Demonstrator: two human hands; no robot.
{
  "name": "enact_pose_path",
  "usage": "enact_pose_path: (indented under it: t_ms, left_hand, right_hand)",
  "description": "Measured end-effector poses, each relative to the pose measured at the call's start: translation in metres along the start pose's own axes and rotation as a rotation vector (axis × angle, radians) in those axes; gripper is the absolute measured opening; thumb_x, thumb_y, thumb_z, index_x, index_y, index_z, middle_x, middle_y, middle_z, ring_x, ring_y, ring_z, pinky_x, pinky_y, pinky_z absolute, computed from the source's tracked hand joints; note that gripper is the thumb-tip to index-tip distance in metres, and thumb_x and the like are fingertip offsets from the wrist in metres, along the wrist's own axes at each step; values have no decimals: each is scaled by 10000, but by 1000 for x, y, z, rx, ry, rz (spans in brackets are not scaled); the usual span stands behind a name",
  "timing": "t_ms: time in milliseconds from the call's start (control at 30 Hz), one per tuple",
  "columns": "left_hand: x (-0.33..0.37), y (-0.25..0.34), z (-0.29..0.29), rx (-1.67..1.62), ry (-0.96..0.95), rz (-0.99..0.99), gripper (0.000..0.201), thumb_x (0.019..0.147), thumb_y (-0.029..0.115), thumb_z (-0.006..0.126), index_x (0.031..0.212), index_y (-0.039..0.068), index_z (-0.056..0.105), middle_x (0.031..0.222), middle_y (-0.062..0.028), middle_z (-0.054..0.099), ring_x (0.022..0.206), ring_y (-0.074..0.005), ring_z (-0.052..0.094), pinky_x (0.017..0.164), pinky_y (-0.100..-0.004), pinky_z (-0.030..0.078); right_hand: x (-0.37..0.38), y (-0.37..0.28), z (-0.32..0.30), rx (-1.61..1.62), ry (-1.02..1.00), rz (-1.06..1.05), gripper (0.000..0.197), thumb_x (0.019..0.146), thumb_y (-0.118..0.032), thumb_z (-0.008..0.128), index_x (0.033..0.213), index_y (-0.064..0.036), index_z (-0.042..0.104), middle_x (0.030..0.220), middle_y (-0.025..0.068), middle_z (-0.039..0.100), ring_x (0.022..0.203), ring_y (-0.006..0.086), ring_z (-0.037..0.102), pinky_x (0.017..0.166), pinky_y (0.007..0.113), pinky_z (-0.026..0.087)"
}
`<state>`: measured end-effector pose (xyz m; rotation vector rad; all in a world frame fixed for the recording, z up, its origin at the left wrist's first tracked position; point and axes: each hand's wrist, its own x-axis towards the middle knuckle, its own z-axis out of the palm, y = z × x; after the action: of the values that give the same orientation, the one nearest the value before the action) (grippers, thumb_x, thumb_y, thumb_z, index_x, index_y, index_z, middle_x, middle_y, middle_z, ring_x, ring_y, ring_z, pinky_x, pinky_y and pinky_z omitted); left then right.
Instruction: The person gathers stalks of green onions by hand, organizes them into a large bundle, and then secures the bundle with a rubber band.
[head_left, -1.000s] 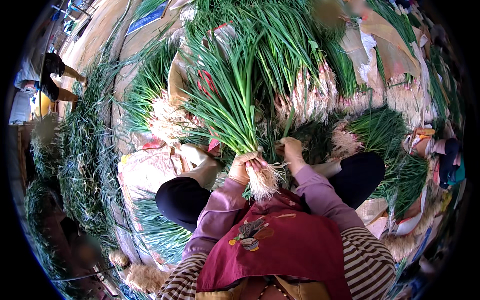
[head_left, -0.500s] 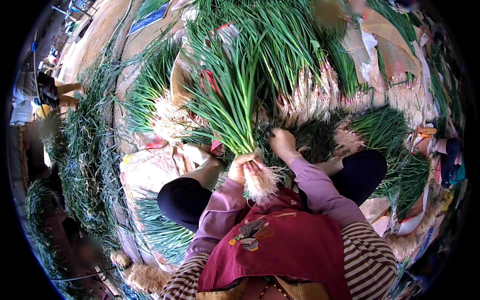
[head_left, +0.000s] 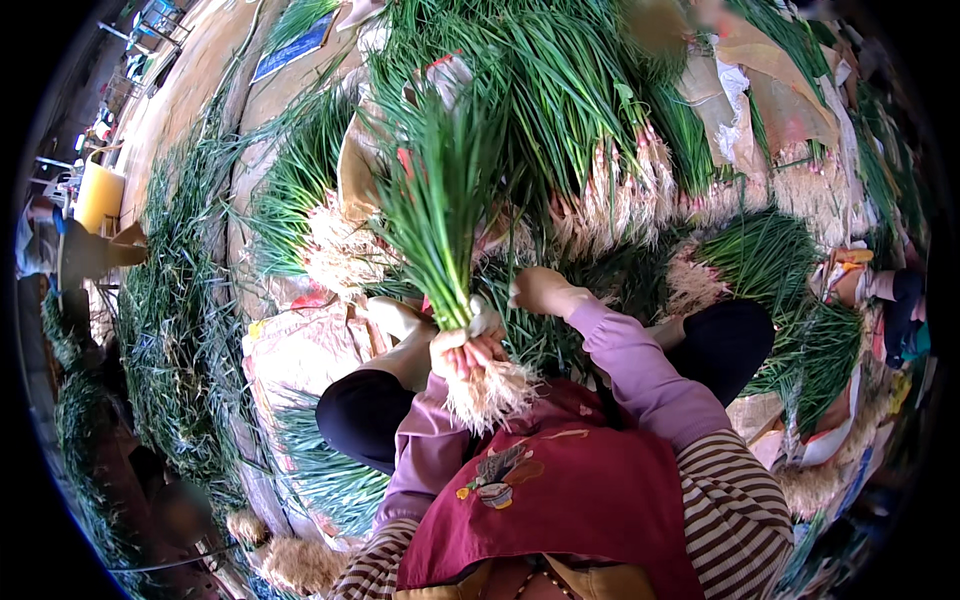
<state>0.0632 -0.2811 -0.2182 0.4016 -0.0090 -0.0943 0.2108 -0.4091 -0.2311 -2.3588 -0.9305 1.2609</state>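
My left hand [head_left: 447, 347] is wrapped round a bunch of green onions [head_left: 448, 240] just above its bulbs. The leaves fan upward and away, blurred at the tips. Pinkish bulbs and pale, stringy roots poke out below the fist, over my maroon apron [head_left: 590, 490]. Just right of the bunch, my right hand [head_left: 542, 293] is curled closed over loose green leaves [head_left: 545, 340]. Its fingertips are partly hidden, so I cannot make out what they hold, if anything.
Large heaps of green onions [head_left: 570, 110] lie beyond my knees, roots toward me. A smaller pile [head_left: 765, 260] sits right of my right knee. At my left are a pinkish sack [head_left: 310, 355] and strewn leaf trimmings [head_left: 180, 330]. A person's arm [head_left: 95, 250] shows at far left.
My left hand has moved left and slightly nearer with the bunch, which now stands more upright. My right hand has shifted a little left and nearer. At far left, a yellow container has come into fuller view.
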Motion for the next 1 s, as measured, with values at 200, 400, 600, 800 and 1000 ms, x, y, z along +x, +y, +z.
enact_pose_path:
  t_ms: [200,400,600,800,1000]
  left_hand:
    - [2,28,1,-813,270,-647,279,709,15,605,953,-16,474,817,-119,520,478,-47,401,345,-82,292]
    - [1,4,-18,-153,396,-316,256,761,47,578,1006,11,511,781,-205,559,430,-4,366,364,-87,281]
    - [15,-10,-7,-366,401,-373,365,790,103,561,1058,-137,498,785,-274,603,389,-9,366,361,-100,299]
    - [20,-21,5,72,508,-255,238,771,145,569,692,-79,570,735,-255,619,398,-143,508,403,-195,431]
    - [19,-21,-9,-91,470,-358,239,771,107,559,815,-128,548,731,-246,618,380,-129,506,379,-178,418]
  right_hand:
    - [9,55,-66,227,1036,296,210,863,-205,513,982,-56,601,815,108,635,706,250,604,662,362,470]
    - [16,58,-72,297,791,277,231,829,-238,575,896,-22,622,650,81,558,550,145,515,534,319,435]
    - [-69,40,-26,794,577,-193,133,834,-137,555,888,-51,641,673,31,588,588,113,522,570,227,422]
    - [-74,32,29,767,338,-273,256,856,-289,556,870,-44,631,669,22,587,568,86,481,571,236,418]
    - [-14,43,25,686,596,-203,202,778,-241,634,810,-42,616,638,97,595,532,171,544,547,304,418]
